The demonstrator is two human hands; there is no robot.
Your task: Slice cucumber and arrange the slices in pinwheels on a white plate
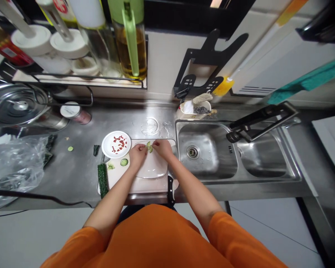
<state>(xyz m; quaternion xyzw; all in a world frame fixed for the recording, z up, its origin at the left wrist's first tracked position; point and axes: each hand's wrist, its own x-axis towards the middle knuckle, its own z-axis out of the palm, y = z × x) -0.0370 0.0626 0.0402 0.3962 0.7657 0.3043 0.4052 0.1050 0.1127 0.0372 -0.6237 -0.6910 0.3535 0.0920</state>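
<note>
Cucumber slices (pixel 150 147) lie fanned near the far edge of a white plate (pixel 152 167), between my two hands. My left hand (pixel 137 156) is pinched closed beside them; whatever its fingertips hold is too small to make out. From the other side, my right hand (pixel 162 148) pinches at the edge of a slice. Under the plate is a pale cutting board (pixel 150 188). Another cucumber slice (pixel 124 162) and some cut green pieces (pixel 111 166) rest on its left part. A cucumber (pixel 102 180) lies along its left edge, and a black-handled knife (pixel 171 190) along its right.
A small white plate (pixel 106 145) with red bits stands behind the board. Rightward are a double sink (pixel 209 149) and a faucet (pixel 251 123). A plastic bag (pixel 16 160), a lidded pot (pixel 19 106) and a jar (pixel 76 112) are at left, below a condiment rack (pixel 106 82).
</note>
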